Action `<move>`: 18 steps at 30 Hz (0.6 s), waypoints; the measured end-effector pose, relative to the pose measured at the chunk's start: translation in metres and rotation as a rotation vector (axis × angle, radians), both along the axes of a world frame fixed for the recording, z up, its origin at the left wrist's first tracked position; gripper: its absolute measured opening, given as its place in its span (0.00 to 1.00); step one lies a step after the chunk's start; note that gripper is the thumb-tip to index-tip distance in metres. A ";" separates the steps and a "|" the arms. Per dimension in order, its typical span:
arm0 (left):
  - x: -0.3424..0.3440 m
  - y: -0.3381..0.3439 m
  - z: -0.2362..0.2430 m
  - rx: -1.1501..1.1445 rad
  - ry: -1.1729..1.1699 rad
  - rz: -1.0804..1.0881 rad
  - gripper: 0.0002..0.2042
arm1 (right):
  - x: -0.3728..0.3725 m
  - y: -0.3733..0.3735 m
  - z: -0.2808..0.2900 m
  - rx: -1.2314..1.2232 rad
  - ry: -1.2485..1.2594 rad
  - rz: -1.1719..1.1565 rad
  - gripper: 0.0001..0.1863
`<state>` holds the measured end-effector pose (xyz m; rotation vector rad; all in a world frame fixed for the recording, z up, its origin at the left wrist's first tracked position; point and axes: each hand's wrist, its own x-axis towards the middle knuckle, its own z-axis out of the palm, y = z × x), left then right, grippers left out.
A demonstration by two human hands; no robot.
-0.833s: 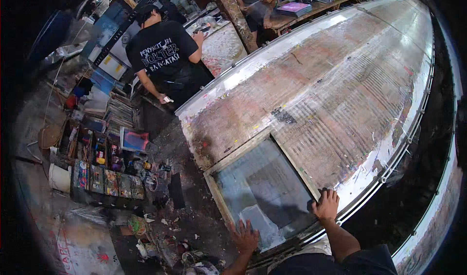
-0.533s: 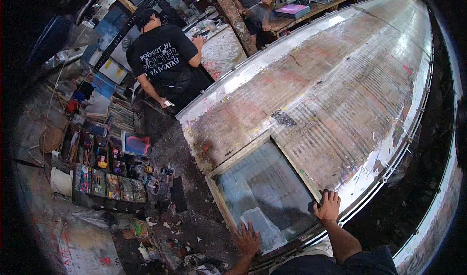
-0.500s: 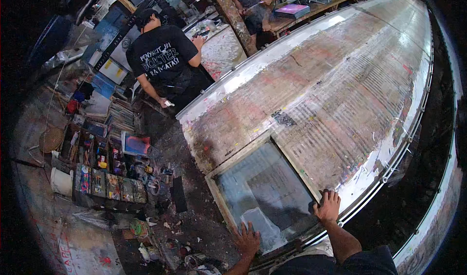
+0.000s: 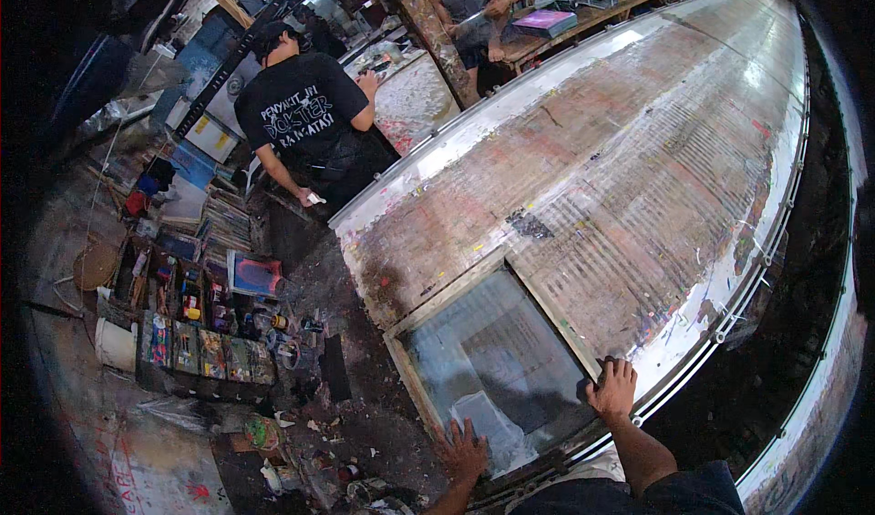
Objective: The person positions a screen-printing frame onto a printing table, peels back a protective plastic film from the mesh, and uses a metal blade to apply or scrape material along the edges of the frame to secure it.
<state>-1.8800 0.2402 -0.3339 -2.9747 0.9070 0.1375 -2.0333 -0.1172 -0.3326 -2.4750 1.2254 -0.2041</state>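
A wood-framed screen (image 4: 447, 292) with translucent grey-blue mesh lies on the near end of a long, paint-stained table (image 4: 592, 196). At its lower left, my left hand (image 4: 463, 453) rests with fingers spread over the frame and the edge of the mesh. My right hand (image 4: 612, 389) has its fingers curled over the right side of the frame near the lower corner. A paler translucent patch shows on the mesh beside my left hand.
Left on the stained floor are a compartmented box (image 4: 182, 369) of paint containers and stacked frames (image 4: 219, 219). A co-worker in black (image 4: 301, 100) stands beyond the table's left side. Another person (image 4: 469, 9) is by a wooden bench (image 4: 583, 25). A second long table (image 4: 802, 442) curves at right.
The co-worker at the back has shifted their arms and body slightly. My hands and the screen stay almost where they were.
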 end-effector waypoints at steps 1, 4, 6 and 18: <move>0.000 0.000 0.002 -0.009 0.019 -0.011 0.32 | 0.000 0.000 0.000 -0.011 -0.005 0.008 0.36; 0.000 -0.003 0.008 0.013 0.004 -0.031 0.33 | 0.000 -0.001 0.000 0.008 -0.020 0.002 0.33; -0.001 -0.005 0.011 0.059 -0.009 -0.029 0.33 | 0.000 -0.001 0.002 0.025 -0.029 -0.001 0.32; -0.001 -0.004 0.004 0.076 -0.137 -0.061 0.30 | 0.002 0.000 0.006 0.042 0.017 -0.008 0.33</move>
